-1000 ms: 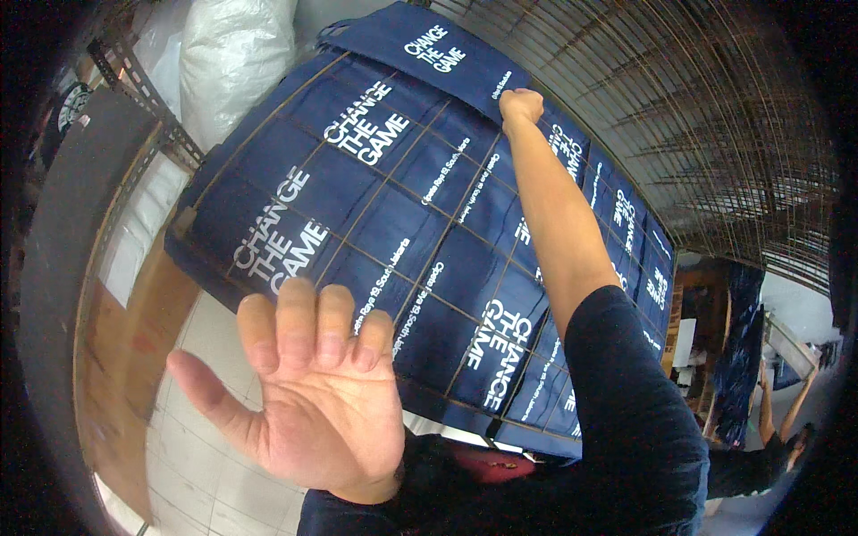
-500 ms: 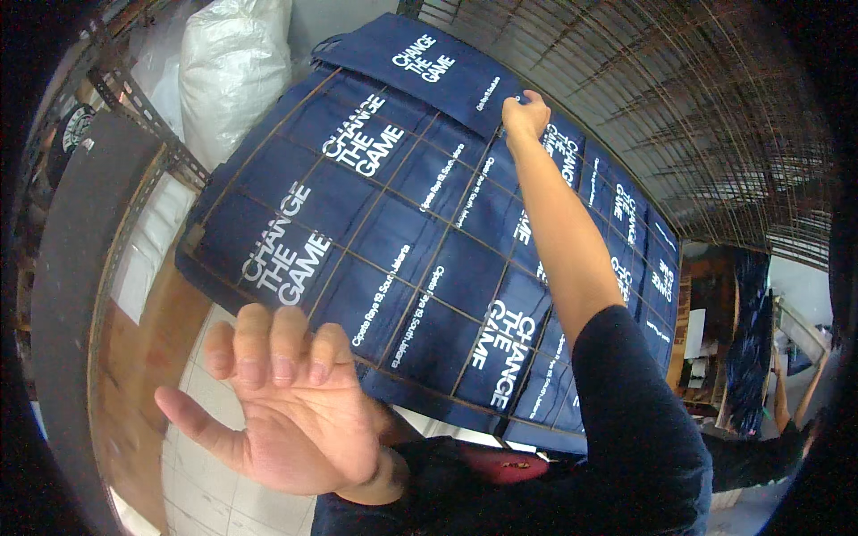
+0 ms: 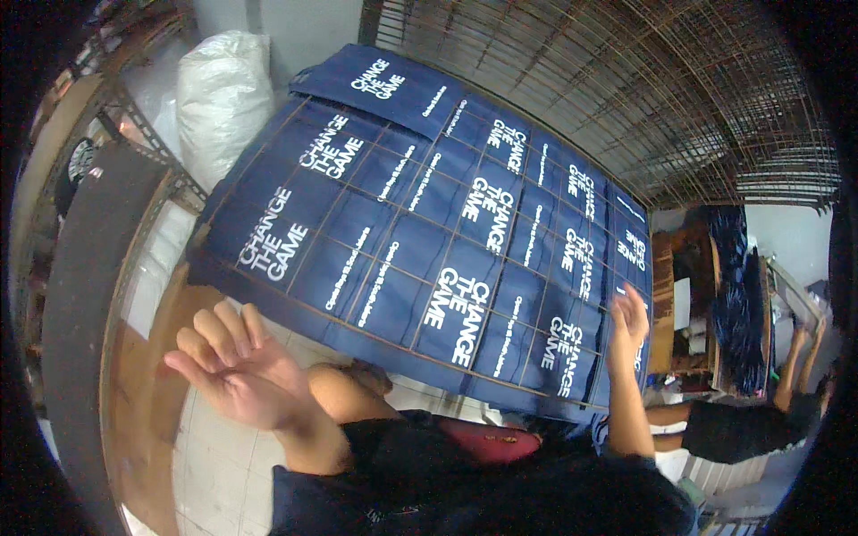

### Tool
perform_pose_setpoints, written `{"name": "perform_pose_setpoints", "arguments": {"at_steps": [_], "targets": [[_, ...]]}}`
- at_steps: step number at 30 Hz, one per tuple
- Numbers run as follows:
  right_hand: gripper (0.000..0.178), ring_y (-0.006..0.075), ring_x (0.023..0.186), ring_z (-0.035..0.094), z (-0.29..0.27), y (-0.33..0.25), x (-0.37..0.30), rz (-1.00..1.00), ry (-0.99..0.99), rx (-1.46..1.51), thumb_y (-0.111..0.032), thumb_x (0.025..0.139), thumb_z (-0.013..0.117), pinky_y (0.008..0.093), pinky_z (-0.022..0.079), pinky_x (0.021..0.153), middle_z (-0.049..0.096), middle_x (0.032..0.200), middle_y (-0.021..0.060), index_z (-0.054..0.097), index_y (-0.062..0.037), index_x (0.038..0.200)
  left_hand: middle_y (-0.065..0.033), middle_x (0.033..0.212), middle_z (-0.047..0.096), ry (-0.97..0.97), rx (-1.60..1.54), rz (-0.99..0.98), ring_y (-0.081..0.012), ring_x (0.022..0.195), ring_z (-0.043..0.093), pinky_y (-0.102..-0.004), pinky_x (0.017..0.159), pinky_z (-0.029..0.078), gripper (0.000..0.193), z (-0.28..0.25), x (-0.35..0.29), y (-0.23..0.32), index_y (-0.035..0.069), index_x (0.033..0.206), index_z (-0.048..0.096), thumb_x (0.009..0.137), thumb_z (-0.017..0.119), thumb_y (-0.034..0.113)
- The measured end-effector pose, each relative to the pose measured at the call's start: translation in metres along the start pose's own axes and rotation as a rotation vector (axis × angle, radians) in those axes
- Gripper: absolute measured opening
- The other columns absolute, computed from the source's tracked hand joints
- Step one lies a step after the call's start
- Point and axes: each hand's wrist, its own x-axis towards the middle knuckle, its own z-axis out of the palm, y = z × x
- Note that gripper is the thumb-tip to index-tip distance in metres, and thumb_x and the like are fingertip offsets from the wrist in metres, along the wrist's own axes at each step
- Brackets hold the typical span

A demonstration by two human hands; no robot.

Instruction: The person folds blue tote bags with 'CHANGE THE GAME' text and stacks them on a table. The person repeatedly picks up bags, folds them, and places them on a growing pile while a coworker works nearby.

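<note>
In front of me spreads a wire-grid rack (image 3: 413, 230) with navy fabric panels (image 3: 380, 277) showing through its wires, printed with white lettering. One navy panel (image 3: 407, 82) lies over the wires at the far left corner, its near edge slightly raised. My left hand (image 3: 237, 371) is held up left of the rack's near corner, palm up, fingers loosely bent and thumb apart, with nothing in it. Over the rack's right end is my right hand (image 3: 629, 320), raised with its fingers loosely apart and nothing visible in them. Whether it touches the rack I cannot tell.
Raised wire racks (image 3: 554, 80) slant up behind the panels. A white sack (image 3: 223, 103) stands at the far left, beside perforated metal uprights (image 3: 147, 134) and a dark board (image 3: 85, 268). Another person (image 3: 751, 429) works at the right, near dark hanging cloth (image 3: 740, 304).
My right hand has left the far left panel and moved right and nearer to me. My left hand has turned and its fingers are more bunched. The view has shifted.
</note>
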Motion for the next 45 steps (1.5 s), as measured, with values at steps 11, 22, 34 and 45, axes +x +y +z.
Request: {"name": "perform_pose_setpoints", "arguments": {"at_steps": [11, 22, 34, 45], "targets": [[0.035, 0.0106, 0.083, 0.053, -0.052, 0.024, 0.018, 0.082, -0.024, 0.134, -0.010, 0.087, 0.057, 0.0238, 0.044, 0.077, 0.056, 0.093, 0.0034, 0.050, -0.0025, 0.121, -0.0142, 0.117, 0.057, -0.145, 1.297, -1.671, -0.0237, 0.106, 0.052, -0.0383, 0.092, 0.039, 0.056, -0.309, -0.312, 0.154, 0.002, 0.121, 0.051, 0.091, 0.035, 0.047], [0.035, 0.0103, 0.075, 0.055, -0.033, -0.025, 0.105, 0.159, -0.349, -0.082, -0.019, 0.084, 0.064, 0.0235, 0.043, 0.068, 0.059, 0.087, 0.0030, 0.054, -0.0011, 0.113, -0.0179, 0.112, 0.059, 0.251, 1.550, -1.927, -0.0273, 0.102, 0.055, -0.0402, 0.088, 0.041, 0.057, -0.229, -0.331, 0.181, -0.001, 0.118, 0.052, 0.092, 0.033, 0.047], [0.036, 0.0094, 0.080, 0.055, 0.037, -0.094, 0.154, 0.272, -0.596, -0.241, -0.008, 0.082, 0.064, 0.0235, 0.046, 0.072, 0.058, 0.095, 0.0045, 0.053, 0.0004, 0.116, -0.0246, 0.095, 0.061, 0.061, 1.987, -1.695, -0.0360, 0.090, 0.058, -0.0429, 0.078, 0.045, 0.051, -0.352, -0.173, 0.208, -0.004, 0.102, 0.059, 0.091, 0.041, 0.043], [0.037, 0.0097, 0.083, 0.055, 0.098, -0.116, 0.158, 0.178, -0.830, -0.354, -0.008, 0.082, 0.063, 0.0245, 0.044, 0.076, 0.059, 0.098, 0.0059, 0.053, 0.0000, 0.116, -0.0180, 0.098, 0.063, -0.268, 2.297, -1.482, -0.0349, 0.085, 0.059, -0.0436, 0.076, 0.046, 0.058, -0.472, 0.022, 0.249, 0.000, 0.112, 0.055, 0.087, 0.046, 0.052]]}}
